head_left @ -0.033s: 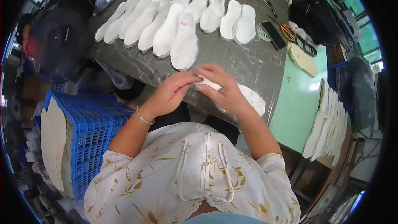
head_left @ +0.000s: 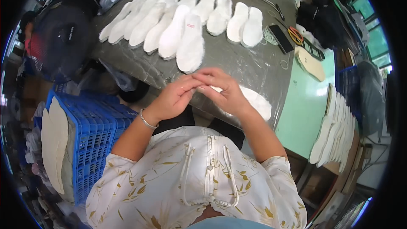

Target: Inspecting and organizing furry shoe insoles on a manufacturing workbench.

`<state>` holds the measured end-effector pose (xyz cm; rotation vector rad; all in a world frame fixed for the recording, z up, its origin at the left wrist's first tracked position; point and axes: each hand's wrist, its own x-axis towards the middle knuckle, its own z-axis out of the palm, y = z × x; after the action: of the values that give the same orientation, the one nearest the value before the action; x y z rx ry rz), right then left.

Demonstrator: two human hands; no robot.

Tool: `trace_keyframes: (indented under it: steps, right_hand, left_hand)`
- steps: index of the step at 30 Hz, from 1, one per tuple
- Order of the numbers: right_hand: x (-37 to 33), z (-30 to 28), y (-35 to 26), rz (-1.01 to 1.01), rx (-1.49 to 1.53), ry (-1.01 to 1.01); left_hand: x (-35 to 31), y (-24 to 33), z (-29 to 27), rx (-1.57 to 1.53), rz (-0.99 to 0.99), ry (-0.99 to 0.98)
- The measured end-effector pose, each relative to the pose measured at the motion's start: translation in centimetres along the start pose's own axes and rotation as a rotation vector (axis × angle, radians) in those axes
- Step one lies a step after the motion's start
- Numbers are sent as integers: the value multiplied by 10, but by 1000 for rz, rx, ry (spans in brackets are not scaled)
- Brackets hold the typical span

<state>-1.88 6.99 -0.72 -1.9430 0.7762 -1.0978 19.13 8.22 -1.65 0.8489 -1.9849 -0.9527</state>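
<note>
My left hand [head_left: 179, 94] and my right hand [head_left: 222, 88] meet at the table's front edge, fingertips touching. The left fingers are pressed together, and those of the right are bent towards them. Whatever the fingertips pinch, if anything, is too small or hidden to make out. Beneath the right hand and wrist lies a white fluffy insole [head_left: 257, 101], partly covered. Just beyond the hands rests another fleecy insole [head_left: 190, 48] with a small red mark, at the near end of a row of white insoles [head_left: 173, 32].
A dark table [head_left: 237, 65] carries a phone [head_left: 280, 39], pliers [head_left: 296, 36] and a coil of pale cord [head_left: 269, 34]. To the right, a green board [head_left: 303, 106] holds a beige insole [head_left: 310, 64], with stacked insoles [head_left: 335, 127] beside it. A blue crate [head_left: 95, 144] stands at left.
The right fingers have come down slightly over the left fingertips, and the white patch between the hands is more covered. The view has shifted a little; the insoles stay put.
</note>
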Motion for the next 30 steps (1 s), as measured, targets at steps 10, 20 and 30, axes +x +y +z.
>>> trace_keyframes:
  steps: [10,20,30]
  right_hand:
    - [28,52,1,9,234,89]
    - [61,56,31,534,394,324]
    - [1,-8,28,711,139,530]
  left_hand:
    - [-15,-2,-41,51,12,-29]
    - [-27,-21,-76,580,192,182]
    - [-66,-67,-103,-1213,-289,378]
